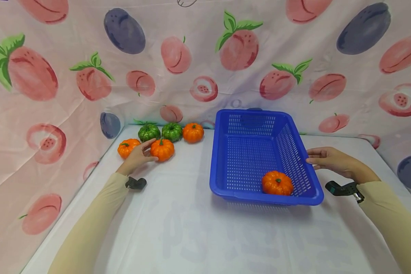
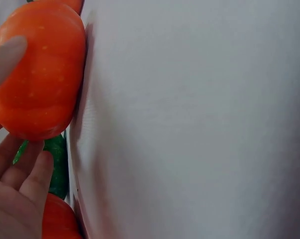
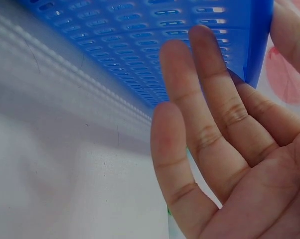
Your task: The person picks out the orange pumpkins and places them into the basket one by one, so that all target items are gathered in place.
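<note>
Currently, an orange pumpkin (image 1: 126,148) is sitting far L on the table (image 1: 178,220), by the L hand (image 1: 137,156); thumb & fingers are flanking orange pumpkin no. 2 (image 1: 163,150), can't tell if gripping. Green pumpkins (image 1: 172,132) & orange no. 3 (image 1: 193,133) are standing behind. Blue basket (image 1: 243,163) is holding orange no. 4 (image 1: 277,183); R hand (image 1: 339,161) is pinching its R rim.

White-cloth tabletop (image 1: 191,198): lane is running between rearmost round orange pumpkin (image 1: 193,134) and rectangular blue plastic basket (image 1: 214,160); basket's raised side is obstructing passage
</note>
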The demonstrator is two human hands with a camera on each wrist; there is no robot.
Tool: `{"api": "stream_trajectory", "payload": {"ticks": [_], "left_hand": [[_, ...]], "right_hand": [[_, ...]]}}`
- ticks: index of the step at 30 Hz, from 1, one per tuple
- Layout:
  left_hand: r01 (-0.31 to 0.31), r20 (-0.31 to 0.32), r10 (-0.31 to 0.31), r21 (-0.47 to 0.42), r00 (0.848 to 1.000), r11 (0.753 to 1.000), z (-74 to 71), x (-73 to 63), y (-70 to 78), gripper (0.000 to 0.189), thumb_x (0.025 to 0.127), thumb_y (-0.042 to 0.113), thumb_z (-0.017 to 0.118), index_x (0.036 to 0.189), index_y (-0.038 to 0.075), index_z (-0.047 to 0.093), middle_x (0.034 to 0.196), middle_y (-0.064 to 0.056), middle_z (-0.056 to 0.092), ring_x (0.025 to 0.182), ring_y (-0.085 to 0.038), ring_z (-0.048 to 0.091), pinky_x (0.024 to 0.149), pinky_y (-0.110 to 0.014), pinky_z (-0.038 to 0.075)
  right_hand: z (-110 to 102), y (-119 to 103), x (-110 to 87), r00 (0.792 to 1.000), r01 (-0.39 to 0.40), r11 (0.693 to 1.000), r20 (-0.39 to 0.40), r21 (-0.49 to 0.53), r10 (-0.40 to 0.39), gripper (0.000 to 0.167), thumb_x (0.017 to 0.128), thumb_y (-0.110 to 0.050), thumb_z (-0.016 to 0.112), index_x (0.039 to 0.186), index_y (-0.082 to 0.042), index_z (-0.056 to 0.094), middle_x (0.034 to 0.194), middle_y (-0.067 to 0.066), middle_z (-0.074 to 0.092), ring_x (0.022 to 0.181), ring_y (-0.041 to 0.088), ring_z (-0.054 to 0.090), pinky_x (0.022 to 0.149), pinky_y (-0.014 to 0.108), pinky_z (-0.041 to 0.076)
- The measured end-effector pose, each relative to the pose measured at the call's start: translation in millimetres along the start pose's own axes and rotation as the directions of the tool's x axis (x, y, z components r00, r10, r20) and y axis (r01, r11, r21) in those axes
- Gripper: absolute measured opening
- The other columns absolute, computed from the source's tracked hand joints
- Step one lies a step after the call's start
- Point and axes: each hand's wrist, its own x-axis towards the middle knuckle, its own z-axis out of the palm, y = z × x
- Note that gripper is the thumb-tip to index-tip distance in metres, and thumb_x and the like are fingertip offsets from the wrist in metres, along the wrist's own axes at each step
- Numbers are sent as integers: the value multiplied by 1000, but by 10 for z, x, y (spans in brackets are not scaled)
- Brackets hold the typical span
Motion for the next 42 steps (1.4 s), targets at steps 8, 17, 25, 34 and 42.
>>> {"api": "stream_trajectory", "payload": {"ticks": [8,17,25,34,42], "left_hand": [[-7,46,8,-33,999,999,-9,22,-10,79,86,-1,63,149,0,16,157,-20,12,143,-39,17,116,-49,21],[32,20,-32,-19,999,999,3,19,-18,80,85,2,66,150,5,20,155,-22,17,142,-39,21,116,-50,23],[27,19,-27,-29,999,999,2,47,-66,81,84,2,67,150,5,21,156,-19,19,141,-37,25,115,-48,26],[37,4,-37,-27,999,999,8,50,-69,80,83,3,68,149,6,23,155,-19,21,142,-34,23,116,-47,25],[56,-9,-56,-14,998,998,23,44,-44,81,83,7,70,149,7,24,155,-18,22,142,-35,24,116,-47,25]], "right_hand": [[4,-6,-7,1000,3,1000,2,-2,-3,60,97,-24,52,138,15,31,107,-13,67,93,-1,64,93,43,52],[20,-11,-7,1000,-5,1000,-10,-16,5,62,97,-25,52,139,14,31,116,2,67,95,1,64,95,47,50],[29,-9,-5,1000,-2,1000,-18,-30,1,62,97,-26,52,139,14,31,120,10,65,95,2,64,96,51,49],[38,-15,-5,1000,0,999,-31,-46,-2,62,97,-26,51,139,15,31,130,29,53,97,3,64,95,50,49],[40,7,0,999,-3,999,-40,-40,1,63,96,-27,52,139,14,31,128,25,57,96,4,65,96,49,50]]}}
